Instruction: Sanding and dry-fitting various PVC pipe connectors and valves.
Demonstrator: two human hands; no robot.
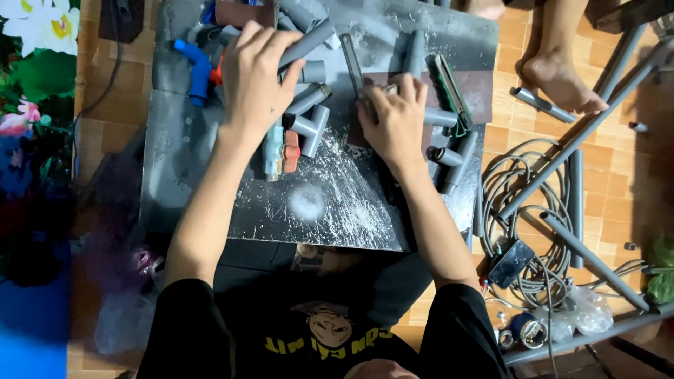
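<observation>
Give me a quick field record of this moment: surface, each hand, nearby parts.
surface: dusty grey board on a tiled floor
left hand: left hand gripping a grey pipe fitting
right hand: right hand pressed on a brown pad, by a grey tee fitting
nearby: blue tap, grey tee, coiled cable
other person: bare foot at top right

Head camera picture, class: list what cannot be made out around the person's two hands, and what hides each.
- Grey plastic pipe fitting: the left hand covers its near end.
- Small object under the right hand: fingers hide it.
- Blue plastic tap: outlet behind the left hand.
- Grey pipes at the top: cut off by the edge.
</observation>
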